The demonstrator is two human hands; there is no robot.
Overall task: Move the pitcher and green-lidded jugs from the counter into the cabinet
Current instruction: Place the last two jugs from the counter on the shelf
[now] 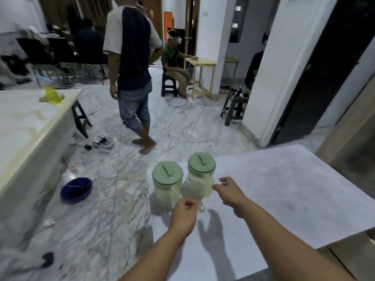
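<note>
White surface w/ two green-lidded jugs at its left corner.
L hand loosely curled below left jug; R hand fingers apart, empty, just beside right jug.

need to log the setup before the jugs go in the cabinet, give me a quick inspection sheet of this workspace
surface: white counter, bare apart from the jugs near its left edge
job's things: left green-lidded jug and right green-lidded jug upright, side by side; no separate pitcher made out
clutter: blue basin, shoes and a power strip on the floor
hands: left hand loosely curled in front of the jugs, right hand open beside the right jug; neither grips anything
cables: thin cable across the marble floor
surroundings: standing person nearby, seated person beyond, second counter on the left
</note>
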